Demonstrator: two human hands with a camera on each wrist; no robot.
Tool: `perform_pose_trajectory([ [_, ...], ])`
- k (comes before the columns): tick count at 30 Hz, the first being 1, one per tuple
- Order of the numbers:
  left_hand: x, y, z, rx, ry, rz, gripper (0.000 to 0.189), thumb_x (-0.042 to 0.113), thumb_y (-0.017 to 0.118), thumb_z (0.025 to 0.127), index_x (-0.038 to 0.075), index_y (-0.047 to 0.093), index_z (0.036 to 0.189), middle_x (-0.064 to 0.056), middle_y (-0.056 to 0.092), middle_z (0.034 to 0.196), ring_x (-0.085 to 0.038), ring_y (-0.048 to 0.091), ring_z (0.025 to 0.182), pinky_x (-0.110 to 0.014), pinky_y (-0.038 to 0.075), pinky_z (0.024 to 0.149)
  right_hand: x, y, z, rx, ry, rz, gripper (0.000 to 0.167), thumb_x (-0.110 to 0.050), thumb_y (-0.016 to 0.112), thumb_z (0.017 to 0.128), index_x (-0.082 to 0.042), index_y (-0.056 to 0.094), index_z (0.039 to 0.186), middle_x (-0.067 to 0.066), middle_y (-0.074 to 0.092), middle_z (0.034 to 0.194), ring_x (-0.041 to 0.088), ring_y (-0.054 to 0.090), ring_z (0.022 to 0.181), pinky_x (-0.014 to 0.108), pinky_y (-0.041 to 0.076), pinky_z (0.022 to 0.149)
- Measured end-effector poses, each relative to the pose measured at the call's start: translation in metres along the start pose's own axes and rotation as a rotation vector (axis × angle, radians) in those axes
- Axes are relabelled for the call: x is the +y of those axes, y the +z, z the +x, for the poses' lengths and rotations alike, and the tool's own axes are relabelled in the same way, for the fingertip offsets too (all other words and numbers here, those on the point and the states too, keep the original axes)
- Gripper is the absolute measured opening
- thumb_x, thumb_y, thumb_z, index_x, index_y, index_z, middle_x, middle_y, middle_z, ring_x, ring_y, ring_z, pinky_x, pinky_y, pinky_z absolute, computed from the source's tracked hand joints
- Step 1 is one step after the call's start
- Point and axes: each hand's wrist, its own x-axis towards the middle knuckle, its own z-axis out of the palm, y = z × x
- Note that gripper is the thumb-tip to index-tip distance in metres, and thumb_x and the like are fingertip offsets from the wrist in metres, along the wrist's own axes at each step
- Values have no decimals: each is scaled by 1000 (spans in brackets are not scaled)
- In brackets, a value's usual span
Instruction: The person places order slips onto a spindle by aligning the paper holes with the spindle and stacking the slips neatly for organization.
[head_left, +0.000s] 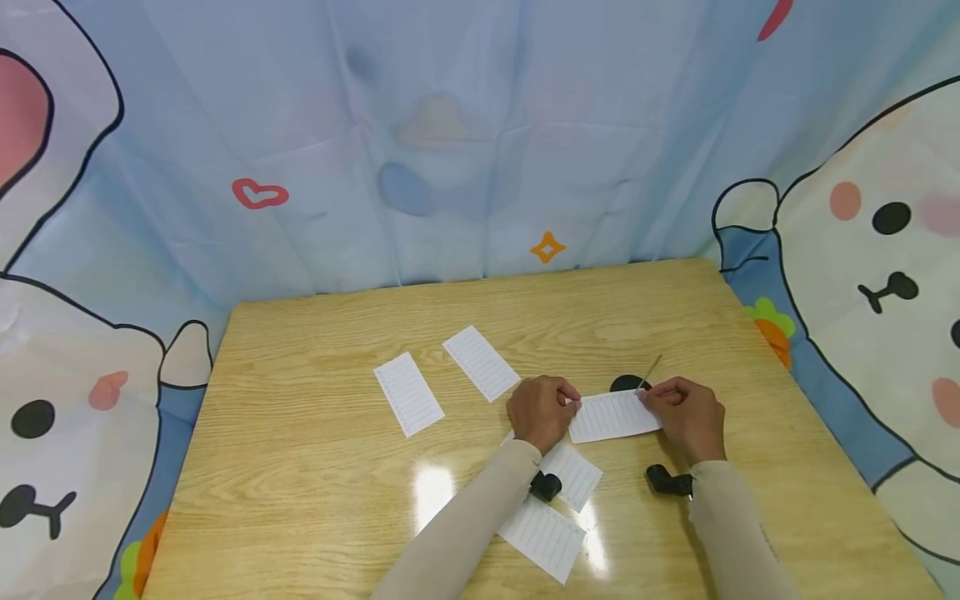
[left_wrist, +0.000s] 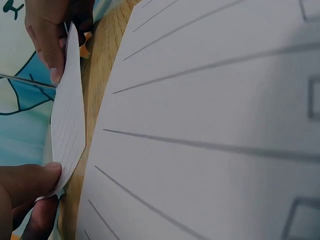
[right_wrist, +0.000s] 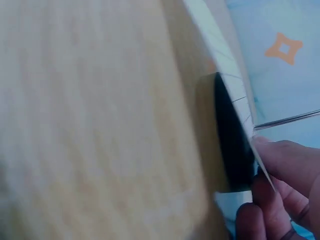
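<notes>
Between both hands is a white lined paper card (head_left: pixel 611 417), lifted off the table and slightly bowed. My left hand (head_left: pixel 542 410) pinches its left end between thumb and fingers. At the right end, my right hand (head_left: pixel 686 417) pinches the card's upper corner. A thin metal rod (head_left: pixel 651 371) slants up from behind the card near the right fingertips; whether it passes through the paper I cannot tell. Behind the card lies a black round base (right_wrist: pixel 231 145), partly hidden by it. The left wrist view shows the bowed card (left_wrist: pixel 69 115) edge-on between the two hands.
Two lined cards lie to the left on the wooden table (head_left: pixel 300 467): a near-left card (head_left: pixel 408 394) and a farther card (head_left: pixel 482 363). Under my left forearm are another card (head_left: pixel 576 475) and a lower card (head_left: pixel 546 537), both partly covered. A cartoon-print curtain (head_left: pixel 465 167) hangs behind.
</notes>
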Motion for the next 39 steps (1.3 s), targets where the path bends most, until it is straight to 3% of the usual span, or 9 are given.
perform_pose_trajectory([
  [9,-5,-7,-1,-27,-5,-15,9,22,87,87,31,84,86,10,65,84,-4,55,77,-20,36,61,6,4,-10,35,6,24,28,-37,78,97,-10,77,104,8,73,88,21,60,80,26,43,66],
  [15,-20,-31,-1,36,41,-74,10,19,86,87,29,85,89,8,69,80,-8,58,76,-21,40,60,8,2,-19,63,1,32,26,-35,79,97,-11,76,106,10,73,96,19,62,83,20,45,68],
  [20,-33,-57,-7,36,89,-111,13,20,89,85,27,84,95,11,73,80,-10,60,80,-22,43,64,7,-4,-29,103,-62,56,25,-34,83,94,-11,77,101,9,75,93,9,61,76,15,44,68],
  [28,-44,-83,-17,23,77,-176,17,20,87,85,29,83,100,13,75,83,-19,66,87,-23,42,65,-3,-10,-46,108,-139,114,27,-35,85,91,-11,77,99,5,73,89,2,60,72,11,47,67],
  [34,-46,-96,-27,42,71,-193,18,23,88,86,31,83,102,14,77,86,-9,55,74,-22,39,62,-21,-5,-60,94,-260,146,21,-27,88,90,-10,76,96,8,73,86,1,61,71,9,48,66],
  [39,-48,-103,-43,71,63,-225,19,20,87,86,31,83,101,15,77,86,-4,46,66,-23,37,58,-30,8,-68,37,-354,176,17,-20,90,87,-12,76,92,6,74,83,0,63,71,10,50,65],
])
